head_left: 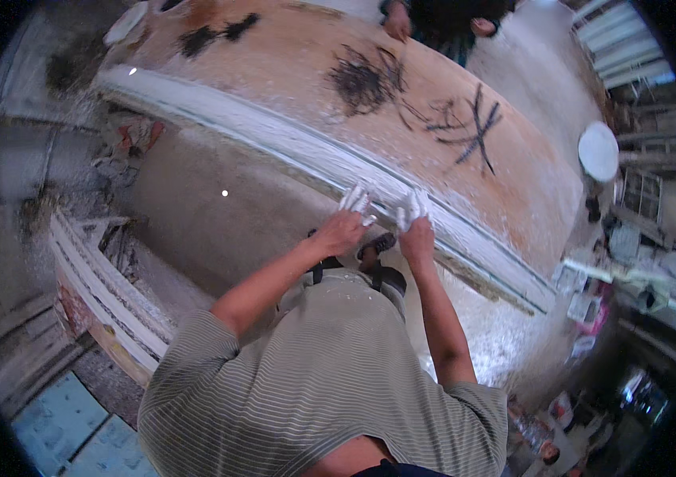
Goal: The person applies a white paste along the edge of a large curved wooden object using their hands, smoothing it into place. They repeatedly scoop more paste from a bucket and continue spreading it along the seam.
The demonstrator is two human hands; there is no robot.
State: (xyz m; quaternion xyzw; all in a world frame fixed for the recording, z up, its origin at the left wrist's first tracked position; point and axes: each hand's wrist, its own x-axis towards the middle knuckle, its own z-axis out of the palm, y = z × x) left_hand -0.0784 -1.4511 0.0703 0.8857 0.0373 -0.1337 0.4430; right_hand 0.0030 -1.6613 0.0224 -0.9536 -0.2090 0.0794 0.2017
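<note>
A long trough-like strip (266, 131) filled with white, wet-looking material runs slantwise along the near edge of the table (274, 60). At the strip's near edge is my left hand (347, 221), its fingers coated white and stretched out, thumb apart. My right hand (416, 226) is just to the right, fingers also whitened and extended over the same edge. Both hands appear to touch the edge or the white material; the exact contact is too small to tell. I see nothing held in either hand.
Dark stringy fibres (358, 83) lie in clumps on the table. Across it, another person's hand (397, 22) rests near the far edge. Long white-caked pieces (99, 274) stand at left. A white round object (598, 151) is at right. My shoe (379, 245) shows below.
</note>
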